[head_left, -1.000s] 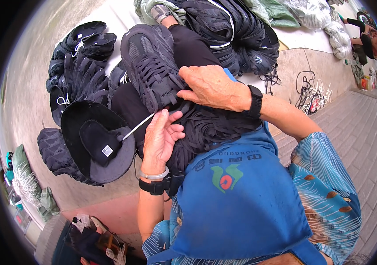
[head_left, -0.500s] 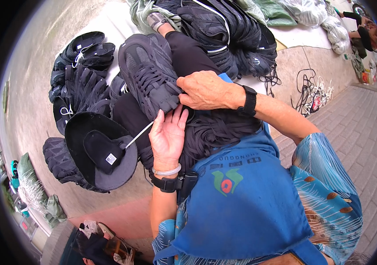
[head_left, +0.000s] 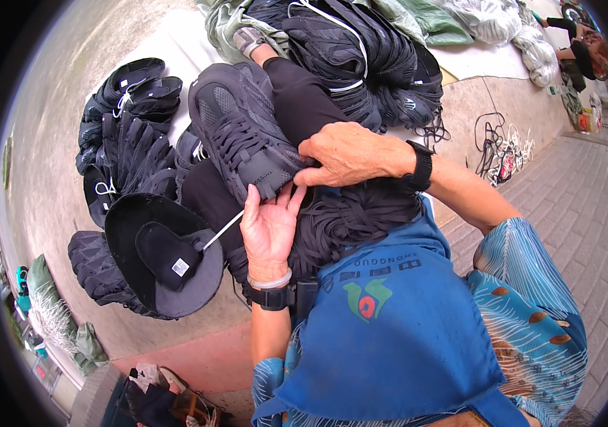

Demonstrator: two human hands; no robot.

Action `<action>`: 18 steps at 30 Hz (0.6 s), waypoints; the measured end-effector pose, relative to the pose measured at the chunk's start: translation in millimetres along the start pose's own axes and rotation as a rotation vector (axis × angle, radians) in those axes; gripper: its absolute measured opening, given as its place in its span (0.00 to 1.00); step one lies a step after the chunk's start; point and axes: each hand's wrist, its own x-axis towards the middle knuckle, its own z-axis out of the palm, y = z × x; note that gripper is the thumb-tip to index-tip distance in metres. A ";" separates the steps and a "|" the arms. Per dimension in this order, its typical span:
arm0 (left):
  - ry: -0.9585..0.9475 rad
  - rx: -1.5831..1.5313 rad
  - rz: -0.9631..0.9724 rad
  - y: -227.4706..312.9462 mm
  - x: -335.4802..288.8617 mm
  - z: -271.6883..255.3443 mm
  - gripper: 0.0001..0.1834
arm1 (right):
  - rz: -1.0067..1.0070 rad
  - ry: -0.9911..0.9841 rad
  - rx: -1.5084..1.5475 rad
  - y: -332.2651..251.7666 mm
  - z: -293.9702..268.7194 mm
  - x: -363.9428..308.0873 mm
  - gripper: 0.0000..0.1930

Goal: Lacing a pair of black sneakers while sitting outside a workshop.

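A dark grey shoe upper (head_left: 236,132) with laces threaded down its front lies across my lap, its tongue end toward me. My left hand (head_left: 270,229) is palm up, its fingertips under the tongue end and the thumb at the edge, gripping it. A thin white stick (head_left: 224,229) slants out from beside that thumb; how it is held is hidden. On the right side of the opening, my right hand (head_left: 347,155) pinches the edge between thumb and bent fingers. Below both hands, a heap of flat dark laces (head_left: 357,217) lies on my lap.
Stacked black uppers (head_left: 129,146) stand at the left, with an open black upper (head_left: 165,249) nearer me. Large bundles of uppers (head_left: 347,53) lie ahead. Loose black and white cords (head_left: 507,153) are on the ground at right. A person (head_left: 589,57) sits at the far right.
The shoe upper has shifted slightly down and left, showing more of its tongue. My right hand has turned a little, its thumb now extended along the edge.
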 end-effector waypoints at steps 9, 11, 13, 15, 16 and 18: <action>0.054 0.053 0.022 0.7 -3.1 -0.4 0.21 | 0.032 0.125 0.210 -2.4 35.5 -6.5 0.15; 0.056 0.072 0.029 3.3 -6.3 -3.2 0.21 | 0.007 -0.135 0.531 -8.1 18.2 -10.3 0.13; 0.077 0.067 -0.019 3.8 -7.6 -5.3 0.18 | -0.109 -0.168 0.794 -18.6 12.3 -21.7 0.14; 0.097 0.110 -0.015 2.6 -9.1 -4.1 0.17 | -0.134 -0.284 0.824 -32.9 -1.5 -28.9 0.14; 0.118 0.157 -0.021 3.3 -11.5 -3.7 0.17 | -0.124 -0.316 0.795 -39.8 -3.8 -30.2 0.13; 0.139 0.223 -0.029 6.2 -18.8 -5.2 0.16 | -0.166 -0.341 0.844 -47.3 1.2 -30.6 0.13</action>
